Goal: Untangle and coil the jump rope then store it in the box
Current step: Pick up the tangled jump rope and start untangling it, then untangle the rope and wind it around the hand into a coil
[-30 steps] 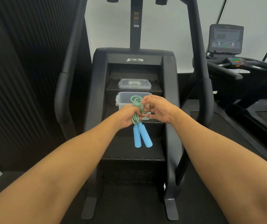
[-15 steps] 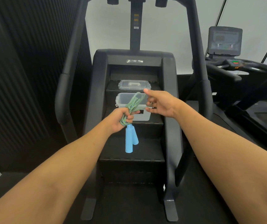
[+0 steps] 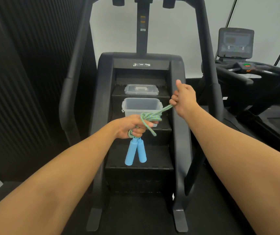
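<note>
A green braided jump rope point(image 3: 151, 117) with two blue handles point(image 3: 135, 153) hangs from my left hand point(image 3: 132, 127), which grips the bundled cord just above the handles. A knotted clump of rope sits over my left fingers. My right hand point(image 3: 184, 99) is closed on a strand of the rope, stretched taut up and to the right of the clump. The clear plastic box point(image 3: 141, 107) stands open on a step of the stair machine, just behind the rope. Its clear lid point(image 3: 141, 89) lies on the step above.
The black stair climber point(image 3: 141, 65) fills the middle, with side rails point(image 3: 178, 133) flanking the steps. A treadmill with a console point(image 3: 235, 43) stands at the right. A dark ribbed wall runs along the left. Black floor lies below.
My right hand has moved up and to the right, pulling a strand taut out of the bundle. My left hand stays closed on the rope, and the handles now hang slightly apart.
</note>
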The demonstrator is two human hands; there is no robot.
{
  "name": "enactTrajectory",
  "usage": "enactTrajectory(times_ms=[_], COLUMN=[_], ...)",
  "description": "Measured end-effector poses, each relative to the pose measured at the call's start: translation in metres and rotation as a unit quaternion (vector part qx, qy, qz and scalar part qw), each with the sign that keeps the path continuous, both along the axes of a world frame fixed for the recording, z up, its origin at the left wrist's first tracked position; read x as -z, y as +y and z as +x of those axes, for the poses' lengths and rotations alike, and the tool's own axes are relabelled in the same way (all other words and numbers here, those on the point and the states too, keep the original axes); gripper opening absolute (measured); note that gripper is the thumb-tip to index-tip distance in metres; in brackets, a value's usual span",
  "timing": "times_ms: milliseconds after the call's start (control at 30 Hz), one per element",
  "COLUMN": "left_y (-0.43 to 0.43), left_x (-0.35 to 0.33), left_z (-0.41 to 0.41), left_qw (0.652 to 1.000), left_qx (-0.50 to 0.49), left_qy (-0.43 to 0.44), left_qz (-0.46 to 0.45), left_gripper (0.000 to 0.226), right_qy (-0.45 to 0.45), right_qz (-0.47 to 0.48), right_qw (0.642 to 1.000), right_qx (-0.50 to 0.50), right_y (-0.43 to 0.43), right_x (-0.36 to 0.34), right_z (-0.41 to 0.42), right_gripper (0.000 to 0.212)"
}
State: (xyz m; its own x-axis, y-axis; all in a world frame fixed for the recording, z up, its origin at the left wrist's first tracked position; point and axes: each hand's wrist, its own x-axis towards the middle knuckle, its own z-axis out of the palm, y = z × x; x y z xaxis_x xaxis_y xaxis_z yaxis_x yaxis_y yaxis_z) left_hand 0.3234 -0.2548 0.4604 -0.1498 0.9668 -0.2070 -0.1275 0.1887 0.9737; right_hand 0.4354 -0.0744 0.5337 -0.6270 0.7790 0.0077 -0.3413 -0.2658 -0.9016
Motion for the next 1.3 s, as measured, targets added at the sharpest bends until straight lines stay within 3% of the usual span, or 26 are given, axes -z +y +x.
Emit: enactTrajectory(times_ms=[67,133,200,267,333,400,433,467,533,567,600,733,867,967,1033,1067,1100,1167,1200,1233,1300], left_y=[0.003,0.006,0.01,0.015,0.018,0.02,0.021,0.022,0.025,0.026,0.027,0.019,0.005,0.0,0.001,0.003,0.005,0.007,0.009,0.009,0.009], left_x=[-0.005,-0.007,-0.006,-0.006,-0.005,-0.005,-0.004,-0.004,-0.005,-0.005,-0.006,-0.008,-0.009,-0.01,-0.011,-0.012,-0.013,-0.014,-0.014,-0.015,-0.017], left_z=[0.003,0.005,0.005,0.005,0.004,0.004,0.004,0.005,0.007,0.008,0.008,0.002,-0.011,-0.016,-0.012,-0.009,-0.006,-0.002,-0.002,-0.002,-0.006], left_qw=[0.995,0.985,0.98,0.979,0.971,0.955,0.946,0.939,0.931,0.929,0.93,0.941,0.953,0.957,0.956,0.956,0.957,0.971,0.98,0.987,0.996], left_qx=[0.048,0.055,0.021,-0.011,-0.028,-0.043,-0.053,-0.064,-0.085,-0.091,-0.093,-0.075,-0.067,-0.072,-0.069,-0.071,-0.073,-0.079,-0.082,-0.084,-0.077], left_qy=[0.072,0.142,0.171,0.186,0.223,0.278,0.304,0.323,0.343,0.347,0.345,0.312,0.268,0.252,0.257,0.26,0.256,0.206,0.165,0.121,0.048], left_qz=[-0.042,-0.086,-0.098,-0.085,-0.085,-0.094,-0.098,-0.096,-0.089,-0.088,-0.091,-0.108,-0.125,-0.125,-0.121,-0.119,-0.116,-0.094,-0.077,-0.059,-0.026], left_gripper=[0.014,0.01,0.017,0.018,0.015,0.019,0.02,0.018,0.014,0.018,0.023,0.018,0.013,0.012,0.013,0.015,0.018,0.022,0.021,0.018,0.015], right_qy=[-0.069,-0.167,-0.282,-0.375,-0.45,-0.495,-0.5,-0.491,-0.427,-0.398,-0.387,-0.434,-0.489,-0.53,-0.551,-0.539,-0.505,-0.368,-0.299,-0.259,-0.243], right_qz=[0.15,0.325,0.515,0.628,0.654,0.668,0.667,0.658,0.594,0.56,0.543,0.579,0.667,0.651,0.627,0.615,0.597,0.466,0.374,0.291,0.183], right_qw=[0.986,0.928,0.798,0.651,0.551,0.491,0.491,0.518,0.647,0.695,0.71,0.614,0.527,0.534,0.546,0.573,0.622,0.804,0.876,0.917,0.941], right_qx=[-0.013,-0.076,-0.139,-0.203,-0.257,-0.261,-0.252,-0.241,-0.214,-0.212,-0.228,-0.316,-0.195,-0.1,-0.069,-0.059,-0.052,-0.049,-0.066,-0.09,-0.151], right_y=[-0.001,-0.001,-0.001,-0.005,-0.012,-0.016,-0.019,-0.024,-0.032,-0.036,-0.039,-0.038,-0.022,-0.012,-0.006,-0.004,-0.004,-0.007,-0.011,-0.012,-0.016], right_x=[0.0,-0.001,-0.004,-0.007,-0.007,-0.007,-0.005,-0.004,-0.001,0.002,0.004,0.006,0.01,0.015,0.019,0.021,0.022,0.022,0.021,0.021,0.022], right_z=[0.007,0.012,0.015,0.014,0.01,0.007,0.005,0.005,0.001,-0.001,-0.002,0.005,0.01,0.018,0.017,0.015,0.012,0.008,0.007,0.007,0.01], right_gripper=[0.025,0.033,0.043,0.037,0.033,0.036,0.039,0.041,0.037,0.037,0.04,0.043,0.003,0.003,0.019,0.021,0.023,0.024,0.025,0.027,0.032])
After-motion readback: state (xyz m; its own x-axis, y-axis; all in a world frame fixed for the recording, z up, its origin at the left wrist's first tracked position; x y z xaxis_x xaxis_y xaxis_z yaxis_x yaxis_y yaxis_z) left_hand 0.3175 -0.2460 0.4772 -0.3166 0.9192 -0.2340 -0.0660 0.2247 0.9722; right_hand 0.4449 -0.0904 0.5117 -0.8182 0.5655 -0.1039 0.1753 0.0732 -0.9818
